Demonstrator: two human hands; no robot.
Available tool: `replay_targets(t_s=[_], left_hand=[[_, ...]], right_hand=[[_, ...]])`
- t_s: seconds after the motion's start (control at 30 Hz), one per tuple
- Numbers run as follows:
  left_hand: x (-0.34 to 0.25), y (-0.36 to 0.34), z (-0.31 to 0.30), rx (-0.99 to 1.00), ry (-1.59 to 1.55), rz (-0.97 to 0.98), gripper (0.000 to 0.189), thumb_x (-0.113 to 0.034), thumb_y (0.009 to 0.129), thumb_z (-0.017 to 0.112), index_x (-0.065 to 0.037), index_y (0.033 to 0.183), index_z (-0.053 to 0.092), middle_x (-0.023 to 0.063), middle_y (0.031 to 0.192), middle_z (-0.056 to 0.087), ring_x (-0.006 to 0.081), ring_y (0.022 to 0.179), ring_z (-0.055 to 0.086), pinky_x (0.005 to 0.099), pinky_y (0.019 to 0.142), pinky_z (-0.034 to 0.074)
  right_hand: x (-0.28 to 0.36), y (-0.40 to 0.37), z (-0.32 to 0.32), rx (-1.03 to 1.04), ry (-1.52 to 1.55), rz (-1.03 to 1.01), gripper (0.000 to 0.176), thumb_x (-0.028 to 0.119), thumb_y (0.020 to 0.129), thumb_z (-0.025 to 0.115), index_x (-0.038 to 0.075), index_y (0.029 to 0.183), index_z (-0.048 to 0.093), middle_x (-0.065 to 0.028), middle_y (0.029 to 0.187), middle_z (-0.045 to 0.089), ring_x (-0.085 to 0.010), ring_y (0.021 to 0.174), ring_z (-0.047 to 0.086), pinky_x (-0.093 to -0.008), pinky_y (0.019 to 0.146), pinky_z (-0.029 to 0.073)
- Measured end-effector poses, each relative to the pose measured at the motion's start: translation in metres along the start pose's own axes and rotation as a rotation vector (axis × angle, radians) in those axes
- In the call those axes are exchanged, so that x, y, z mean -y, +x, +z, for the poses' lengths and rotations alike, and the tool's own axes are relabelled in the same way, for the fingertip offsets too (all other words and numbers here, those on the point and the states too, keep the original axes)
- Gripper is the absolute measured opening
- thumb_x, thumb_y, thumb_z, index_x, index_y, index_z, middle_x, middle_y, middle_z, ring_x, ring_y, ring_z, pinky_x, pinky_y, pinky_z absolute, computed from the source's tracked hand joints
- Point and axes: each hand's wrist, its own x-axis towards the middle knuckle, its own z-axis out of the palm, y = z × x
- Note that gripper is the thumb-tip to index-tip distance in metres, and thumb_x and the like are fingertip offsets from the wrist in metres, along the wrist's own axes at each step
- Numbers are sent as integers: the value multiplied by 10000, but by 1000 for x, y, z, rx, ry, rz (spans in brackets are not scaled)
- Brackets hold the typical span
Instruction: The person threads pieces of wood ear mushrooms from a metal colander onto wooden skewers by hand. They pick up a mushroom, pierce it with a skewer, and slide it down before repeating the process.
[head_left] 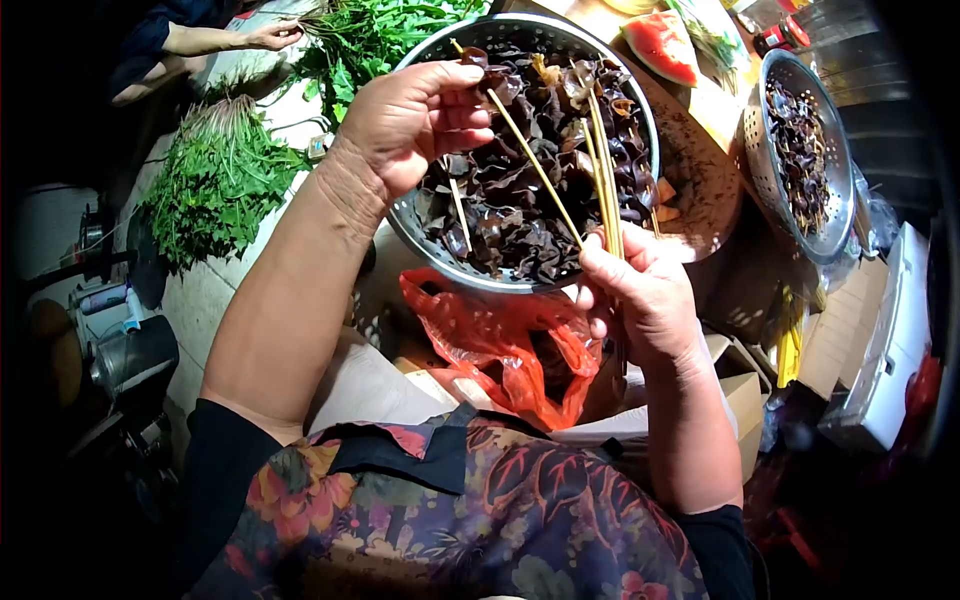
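A metal colander (400, 215) full of dark, ruffled wood ear fungus (535, 235) lies in front of me. My left hand (415, 120) is above its left side, thumb and fingers pinching a dark piece of fungus at the upper end of a thin wooden skewer (535, 165). The skewer slants down to my right hand (640, 290), which is closed around it and a bundle of skewers (606, 175) at the colander's lower right rim. Another skewer (459, 213) lies among the fungus.
A second colander (852, 215) with threaded fungus stands right. Leafy greens (220, 175) lie left, near another person's hand (275, 36). A red plastic bag (530, 370) is below the colander; watermelon (661, 47) sits above right. A white box (880, 345) stands far right.
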Motion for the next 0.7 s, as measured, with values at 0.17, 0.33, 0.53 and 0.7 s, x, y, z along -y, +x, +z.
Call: replay_targets(t_s=[0.17, 0.33, 0.53, 0.7], left_hand=[[6, -8, 10, 159, 103, -125, 194, -127, 829, 597, -11, 978, 553, 63, 785, 615, 129, 657, 617, 331, 663, 567], [35, -34, 38, 254, 177, -268, 205, -118, 818, 623, 3, 975, 570, 66, 824, 619, 128, 672, 608, 281, 657, 546], [47, -48, 44, 321, 192, -317, 206, -148, 812, 638, 5, 941, 587, 58, 795, 618, 119, 673, 608, 229, 641, 511], [38, -34, 37, 337, 413, -149, 279, -164, 793, 654, -23, 1019, 574, 6, 775, 605, 53, 661, 574, 169, 583, 441]], right_hand=[[-4, 3, -1, -21, 0, -56, 205, 91, 841, 602, 21, 1003, 499, -27, 681, 558, -83, 529, 558, -188, 397, 438], [-1, 5, 0, -56, 0, -135, 357, 91, 848, 588, -13, 1158, 446, -56, 713, 586, -79, 524, 552, -175, 391, 435], [-2, 10, 0, 4, 41, -106, 314, 115, 846, 600, -8, 1115, 495, -63, 766, 599, -76, 566, 559, -164, 416, 453], [1, 11, -4, -77, -129, -6, 186, 198, 861, 594, 55, 974, 559, -8, 645, 586, -63, 435, 519, -154, 369, 374]])
